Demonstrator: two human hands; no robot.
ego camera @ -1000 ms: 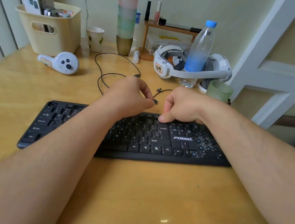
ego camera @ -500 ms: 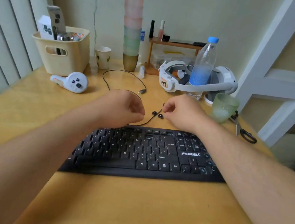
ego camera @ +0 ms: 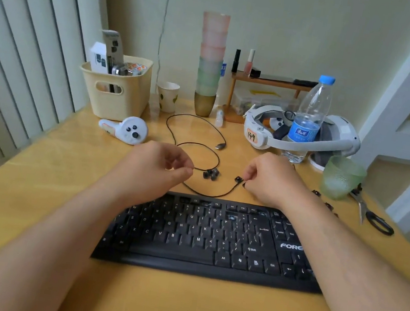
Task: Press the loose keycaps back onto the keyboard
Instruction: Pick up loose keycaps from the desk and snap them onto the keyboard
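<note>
Moved since earlier: both hands lifted off the keys and drawn back past the keyboard's far edge, onto the bare yellow wooden table (ego camera: 33,167) behind it.
Right hand (ego camera: 270,180): curled, fingertips pinching one small black loose keycap (ego camera: 243,185) just behind the keyboard's far edge, right of the middle.
Left hand (ego camera: 158,166): loosely curled, thumb and forefinger close together; cannot tell whether anything is held between them.
Keyboard: flat black plastic keyboard with white letters (ego camera: 211,238), lying near the table's front edge, an open socket (ego camera: 231,216) showing in the upper rows.
Spare caps: small cluster of black keycaps (ego camera: 211,174) between the two hands; a few more black keycaps (ego camera: 326,202) towards the table's right edge, beside the green ribbed glass tumbler (ego camera: 341,178).
Cable: thin black looped cable (ego camera: 198,154) running between the caps, touching or nearly touching the pinched one.
Risk, snag: likely to drag the cable along with the cap, scattering the cluster.
Risk, slip: small smooth cap, shallow pinch; apt to drop and bounce under the keyboard or off the table's edge.
Risk, misfit: pressed tilted or into the wrong socket, prone to jam or bend the stem.
Risk, sweep: forearm close to the right-edge caps and the black-handled steel scissors (ego camera: 370,213); easy to knock them off.
</note>
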